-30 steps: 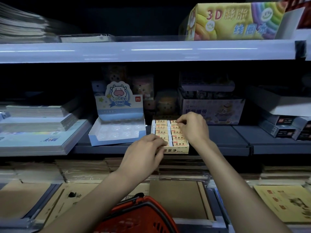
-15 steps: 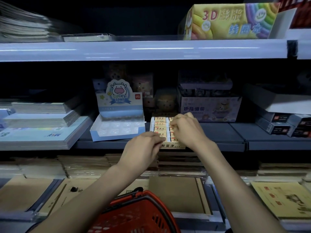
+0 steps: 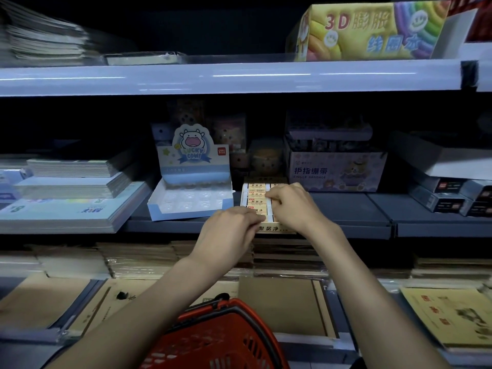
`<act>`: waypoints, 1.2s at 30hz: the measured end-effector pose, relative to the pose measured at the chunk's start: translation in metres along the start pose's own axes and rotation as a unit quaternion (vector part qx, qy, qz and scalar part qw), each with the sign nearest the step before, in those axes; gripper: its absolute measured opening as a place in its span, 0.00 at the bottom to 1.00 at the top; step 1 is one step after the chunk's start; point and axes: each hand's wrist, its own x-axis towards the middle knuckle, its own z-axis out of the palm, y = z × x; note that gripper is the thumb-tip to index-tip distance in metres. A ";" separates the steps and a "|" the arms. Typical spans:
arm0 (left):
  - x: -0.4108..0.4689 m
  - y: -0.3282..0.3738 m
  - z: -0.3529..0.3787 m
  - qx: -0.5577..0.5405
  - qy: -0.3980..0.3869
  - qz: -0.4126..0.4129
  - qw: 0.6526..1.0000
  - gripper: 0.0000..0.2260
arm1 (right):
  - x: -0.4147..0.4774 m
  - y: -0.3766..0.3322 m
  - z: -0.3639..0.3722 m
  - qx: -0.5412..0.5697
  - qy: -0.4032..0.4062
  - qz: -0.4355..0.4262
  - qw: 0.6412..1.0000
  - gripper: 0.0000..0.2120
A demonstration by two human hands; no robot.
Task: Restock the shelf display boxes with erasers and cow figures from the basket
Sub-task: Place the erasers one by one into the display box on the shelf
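Left hand [image 3: 229,233] pinches a front-row one of the erasers [image 3: 257,194] at the near edge of the eraser box [image 3: 269,229]. Right hand [image 3: 292,206] curls over its right column, grip hidden. Cow box [image 3: 186,206] sits just left of it, bare shelf [image 3: 346,209] to its right, basket [image 3: 221,339] below.

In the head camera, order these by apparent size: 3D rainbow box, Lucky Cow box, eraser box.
3D rainbow box, narrowly largest.
Lucky Cow box, next.
Eraser box, smallest, though left hand and right hand cover part.

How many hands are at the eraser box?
2. The left hand reaches the eraser box at its front; the right hand rests on erasers in its right half. None seem hidden.
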 end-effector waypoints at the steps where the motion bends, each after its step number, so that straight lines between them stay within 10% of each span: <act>1: 0.000 0.000 0.001 0.006 0.006 0.002 1.000 0.12 | -0.004 -0.002 -0.001 0.016 0.007 0.005 1.000 0.18; 36: 0.004 0.016 0.019 -0.033 0.028 -0.124 0.991 0.13 | -0.072 -0.001 0.008 0.005 0.132 -0.008 0.991 0.12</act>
